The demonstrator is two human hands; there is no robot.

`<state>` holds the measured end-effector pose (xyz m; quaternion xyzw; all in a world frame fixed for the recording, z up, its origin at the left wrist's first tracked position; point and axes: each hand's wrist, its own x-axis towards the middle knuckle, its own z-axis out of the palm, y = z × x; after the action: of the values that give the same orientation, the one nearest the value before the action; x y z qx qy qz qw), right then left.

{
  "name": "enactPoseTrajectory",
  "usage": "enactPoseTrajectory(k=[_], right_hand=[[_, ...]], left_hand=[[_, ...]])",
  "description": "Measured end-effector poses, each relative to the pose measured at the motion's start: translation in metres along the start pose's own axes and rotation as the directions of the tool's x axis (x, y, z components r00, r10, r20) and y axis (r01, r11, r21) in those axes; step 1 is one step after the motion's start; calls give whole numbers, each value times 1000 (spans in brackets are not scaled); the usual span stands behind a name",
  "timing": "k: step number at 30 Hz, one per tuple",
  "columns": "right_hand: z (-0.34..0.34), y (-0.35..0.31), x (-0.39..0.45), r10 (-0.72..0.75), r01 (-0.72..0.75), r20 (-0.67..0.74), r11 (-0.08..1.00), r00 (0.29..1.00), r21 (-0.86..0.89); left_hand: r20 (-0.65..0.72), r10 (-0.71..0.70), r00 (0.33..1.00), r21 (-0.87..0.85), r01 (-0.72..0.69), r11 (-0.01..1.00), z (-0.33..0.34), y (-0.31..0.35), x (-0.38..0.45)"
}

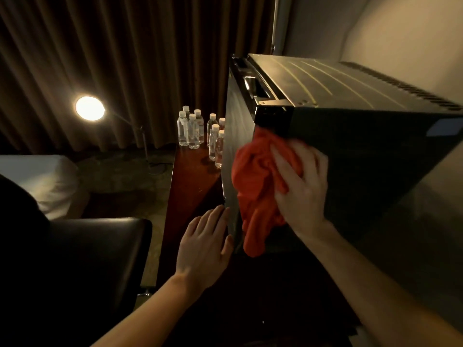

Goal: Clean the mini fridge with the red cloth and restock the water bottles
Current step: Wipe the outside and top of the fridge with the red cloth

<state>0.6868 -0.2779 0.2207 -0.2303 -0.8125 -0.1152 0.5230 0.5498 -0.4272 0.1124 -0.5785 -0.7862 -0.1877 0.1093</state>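
Right hand (300, 181), fingers spread, presses red cloth (253, 186) flat against mini fridge (363, 151) side.

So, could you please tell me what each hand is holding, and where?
The right hand presses the bunched middle of the red cloth against the mini fridge. The left hand holds nothing, its straight fingers touching the fridge's front edge.

Seven water bottles (200, 133) standing there, white caps up! One mini fridge (350, 146), one red cloth (255, 186), and one lit lamp (89, 108). Two hands: left hand (204, 244), right hand (303, 186).
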Motion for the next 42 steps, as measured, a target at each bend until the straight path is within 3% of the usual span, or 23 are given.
enactPoseTrajectory(k=[5,7,9,11,14,18,21,23,26,31,36,42], right_hand=[[25,-1,-13,-186,182,-31,978,982,-97],[39,-2,-42,-242,245,41,964,969,-105],[50,0,-75,-295,322,201,940,934,-116],[59,1,-108,-354,413,380,907,855,-84],[72,4,-149,-366,492,671,871,645,3],[87,9,-198,-350,539,860,835,372,106],[94,10,-223,-300,463,896,877,327,124],[96,12,-224,-306,459,885,880,352,121],[81,8,-206,-275,420,843,905,461,66],[23,-7,-135,-45,177,772,980,634,-89],[-35,-17,-39,51,55,544,983,837,-176],[-94,-29,52,48,7,324,986,945,-167]], left_hand=[[48,-82,995,-22,84,996,9,-7,-3],[64,-97,993,-18,99,995,17,-10,-9],[62,-97,993,-10,98,995,25,-13,-15],[54,-93,994,-20,94,995,34,-14,-20],[53,-66,996,-49,69,996,49,-12,-28],[77,-54,996,-101,62,993,72,-7,-34],[74,-33,997,-134,43,990,79,-5,-38],[77,-20,997,-126,29,992,77,-8,-40],[104,-35,994,-89,45,995,62,-11,-39],[125,5,992,-158,15,987,-6,-7,-17],[38,61,997,-165,-54,985,-80,0,14],[-153,218,964,-182,-244,953,-146,11,59]])
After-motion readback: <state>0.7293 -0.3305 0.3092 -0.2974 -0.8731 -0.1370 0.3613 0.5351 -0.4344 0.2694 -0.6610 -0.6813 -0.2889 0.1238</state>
